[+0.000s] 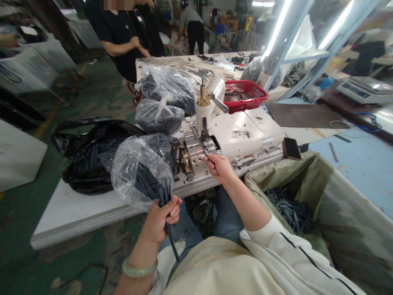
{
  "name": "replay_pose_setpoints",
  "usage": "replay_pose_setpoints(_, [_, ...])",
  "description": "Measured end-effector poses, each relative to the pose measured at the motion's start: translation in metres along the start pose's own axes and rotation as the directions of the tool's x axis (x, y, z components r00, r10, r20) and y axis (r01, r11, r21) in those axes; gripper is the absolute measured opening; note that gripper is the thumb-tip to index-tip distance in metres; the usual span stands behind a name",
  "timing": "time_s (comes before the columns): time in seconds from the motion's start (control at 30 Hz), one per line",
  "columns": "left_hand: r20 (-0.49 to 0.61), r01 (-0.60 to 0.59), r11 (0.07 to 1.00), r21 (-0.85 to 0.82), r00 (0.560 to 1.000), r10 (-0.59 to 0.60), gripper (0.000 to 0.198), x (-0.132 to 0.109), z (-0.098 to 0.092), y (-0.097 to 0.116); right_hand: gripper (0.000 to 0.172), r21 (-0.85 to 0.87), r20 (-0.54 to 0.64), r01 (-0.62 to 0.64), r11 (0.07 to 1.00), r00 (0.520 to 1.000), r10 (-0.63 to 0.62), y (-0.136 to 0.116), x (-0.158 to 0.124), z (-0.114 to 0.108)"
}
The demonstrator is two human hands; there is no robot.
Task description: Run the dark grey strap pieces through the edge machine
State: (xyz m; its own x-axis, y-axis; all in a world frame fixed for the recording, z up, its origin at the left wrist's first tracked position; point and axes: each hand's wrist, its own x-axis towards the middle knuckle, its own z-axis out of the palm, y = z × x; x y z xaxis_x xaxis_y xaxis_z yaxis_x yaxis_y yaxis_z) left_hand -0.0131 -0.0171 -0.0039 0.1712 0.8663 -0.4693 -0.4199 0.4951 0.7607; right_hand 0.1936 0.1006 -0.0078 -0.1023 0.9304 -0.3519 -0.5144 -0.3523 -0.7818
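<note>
My left hand (pixel 161 219) is closed around a small bundle of thin dark strips (pixel 167 213), held upright near the table's front edge, beside a clear plastic bag (pixel 139 170) of more dark strips. My right hand (pixel 219 167) pinches one dark strip (pixel 205 151) and holds it at the feed rollers of a white bench machine (pixel 233 133). The machine has a brass post and a metal lever on top.
Black and clear bags of strips (pixel 92 153) crowd the table's left side. A red basket (pixel 245 94) stands behind the machine, a phone (pixel 291 148) at its right. A large sack (pixel 307 196) with dark strips sits at my right. People stand at the far table.
</note>
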Motion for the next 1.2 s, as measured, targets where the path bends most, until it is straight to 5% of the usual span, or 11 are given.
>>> replay_pose_setpoints(0.23, [0.011, -0.006, 1.0, 0.003, 1.0, 0.006, 0.035, 0.001, 0.0, -0.001, 0.027, 0.109, -0.162, 0.206, 0.973, 0.969, -0.187, -0.002, -0.006, -0.002])
replay_pose_setpoints(0.3, [0.014, -0.003, 1.0, 0.006, 1.0, 0.003, 0.036, 0.0, 0.0, 0.0, 0.023, 0.159, -0.236, 0.348, 0.924, 0.922, -0.307, -0.008, -0.019, -0.026])
replay_pose_setpoints(0.37, [0.021, -0.001, 1.0, 0.01, 1.0, 0.001, 0.036, -0.001, 0.0, 0.0, 0.023, 0.242, -0.365, 0.538, 0.807, 0.822, -0.438, -0.016, -0.04, -0.069])
replay_pose_setpoints(0.43, [0.049, 0.01, 1.0, 0.018, 0.999, -0.01, 0.035, -0.001, 0.002, 0.0, 0.034, 0.327, -0.529, 0.698, 0.637, 0.694, -0.488, -0.022, -0.064, -0.118])
replay_pose_setpoints(0.47, [0.077, 0.022, 0.999, 0.025, 0.997, -0.024, 0.034, -0.001, 0.003, -0.001, 0.044, 0.367, -0.583, 0.719, 0.59, 0.672, -0.456, -0.022, -0.077, -0.14])
replay_pose_setpoints(0.57, [0.2, 0.085, 0.995, 0.06, 0.975, -0.095, 0.03, 0.003, 0.01, -0.005, 0.064, 0.476, -0.545, 0.587, 0.655, 0.781, -0.304, -0.008, -0.106, -0.166])
replay_pose_setpoints(0.7, [0.33, 0.114, 0.981, 0.159, 0.93, -0.162, 0.029, 0.009, 0.029, -0.012, 0.046, 0.358, -0.163, 0.275, 0.892, 0.959, -0.23, 0.028, -0.116, -0.109])
replay_pose_setpoints(0.77, [0.352, 0.114, 0.966, 0.234, 0.916, -0.193, 0.029, 0.007, 0.038, -0.015, 0.036, 0.127, 0.085, 0.165, 0.978, 0.981, -0.177, 0.041, -0.111, -0.069])
replay_pose_setpoints(0.87, [0.324, 0.14, 0.935, 0.326, 0.913, -0.249, 0.028, 0.001, 0.045, -0.017, 0.027, -0.232, 0.301, 0.154, 0.96, 0.95, -0.08, 0.051, -0.104, -0.028])
replay_pose_setpoints(1.0, [0.26, 0.167, 0.948, 0.271, 0.936, -0.239, 0.026, -0.009, 0.038, -0.015, 0.035, -0.346, 0.281, 0.187, 0.92, 0.956, -0.089, 0.057, -0.102, -0.01])
replay_pose_setpoints(1.2, [0.286, 0.262, 0.956, 0.131, 0.914, -0.289, 0.028, -0.022, 0.016, -0.008, 0.029, -0.049, 0.132, 0.132, 0.99, 0.983, -0.124, 0.052, -0.101, -0.012])
